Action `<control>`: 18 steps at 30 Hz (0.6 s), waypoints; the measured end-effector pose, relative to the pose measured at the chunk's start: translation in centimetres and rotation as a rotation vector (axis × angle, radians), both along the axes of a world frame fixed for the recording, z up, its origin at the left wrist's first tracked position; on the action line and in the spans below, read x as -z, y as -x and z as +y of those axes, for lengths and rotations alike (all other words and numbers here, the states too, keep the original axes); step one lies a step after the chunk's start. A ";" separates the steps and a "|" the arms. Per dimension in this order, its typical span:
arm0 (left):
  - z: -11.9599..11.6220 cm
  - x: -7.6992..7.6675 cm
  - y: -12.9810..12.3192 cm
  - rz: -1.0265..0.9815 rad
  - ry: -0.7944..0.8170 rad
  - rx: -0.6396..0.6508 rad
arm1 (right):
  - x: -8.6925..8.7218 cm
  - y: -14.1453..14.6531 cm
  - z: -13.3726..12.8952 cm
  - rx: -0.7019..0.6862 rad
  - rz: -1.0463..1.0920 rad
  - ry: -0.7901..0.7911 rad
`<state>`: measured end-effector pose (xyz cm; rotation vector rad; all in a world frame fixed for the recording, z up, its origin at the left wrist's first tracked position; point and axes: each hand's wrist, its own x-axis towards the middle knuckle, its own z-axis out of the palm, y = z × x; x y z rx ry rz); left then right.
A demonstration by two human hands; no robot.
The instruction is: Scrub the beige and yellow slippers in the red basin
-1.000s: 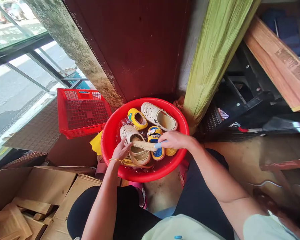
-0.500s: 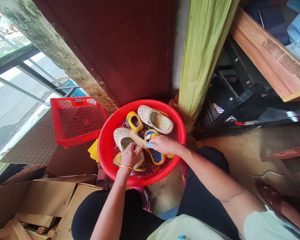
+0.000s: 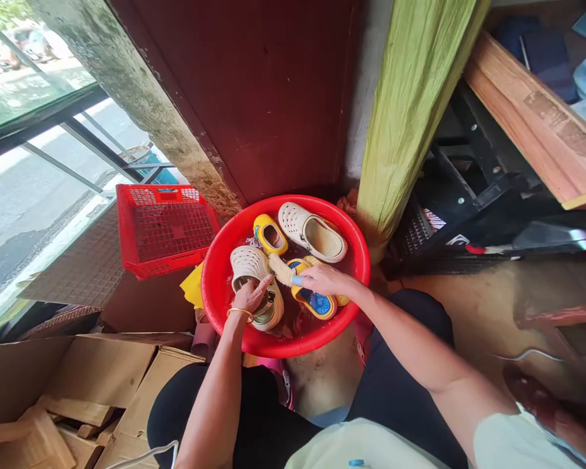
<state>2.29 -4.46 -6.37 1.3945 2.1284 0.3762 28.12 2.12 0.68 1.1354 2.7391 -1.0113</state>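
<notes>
A red basin [image 3: 211,311] of water stands between my knees with several clogs in it. My left hand [image 3: 252,297] grips a cream clog [image 3: 244,262] at its opening, with some fingers out of sight inside it. My right hand [image 3: 325,280] holds a scrubbing brush [image 3: 282,270] by its blue handle. Its pale bristles are at the right side of that clog. Under the right hand lies a yellow clog with a blue insole [image 3: 321,303]. Farther back are a small yellow clog [image 3: 270,234] and a second cream clog [image 3: 297,225].
Left of the basin is a red plastic crate [image 3: 166,228], with an open cardboard box [image 3: 112,374] nearer me. A dark red door panel [image 3: 254,98] rises behind, beside a green cloth-like hanging [image 3: 400,124]. A wooden table edge [image 3: 537,117] juts in at right.
The cream clog under my left hand has turned, and its strap now shows on the right. The brush has shifted from across its opening to its outer right side. The view has swung slightly left.
</notes>
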 end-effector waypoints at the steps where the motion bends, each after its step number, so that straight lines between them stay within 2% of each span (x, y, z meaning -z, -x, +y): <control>1: -0.2 -0.1 -0.2 0.011 -0.007 0.013 | -0.2 -0.3 -0.1 0.005 0.014 -0.011; 3: -0.5 -0.2 -0.8 0.022 -0.069 0.012 | -0.4 -0.9 -0.1 0.022 0.027 -0.033; 5: -0.8 -0.4 -1.2 -0.074 -0.151 -0.041 | -0.2 -1.3 -0.2 0.028 0.030 -0.060; 8: -1.3 -1.1 -1.1 -0.471 -0.228 -0.176 | 0.6 -1.4 -0.9 0.013 0.030 -0.137; 11: -1.8 -2.1 -0.5 -0.865 -0.283 -0.351 | 1.3 -0.6 -3.1 -0.009 0.075 -0.218; 14: -2.3 -2.8 -0.3 -1.013 -0.367 -0.497 | 1.3 0.7 -5.3 -0.037 0.083 -0.304; 16: -2.5 -3.0 -0.4 -1.026 -0.366 -0.481 | 1.0 1.2 -5.6 -0.048 0.034 -0.349; 18: -2.7 -3.1 -0.7 -1.049 -0.313 -0.408 | 0.7 1.5 -4.9 -0.026 -0.026 -0.361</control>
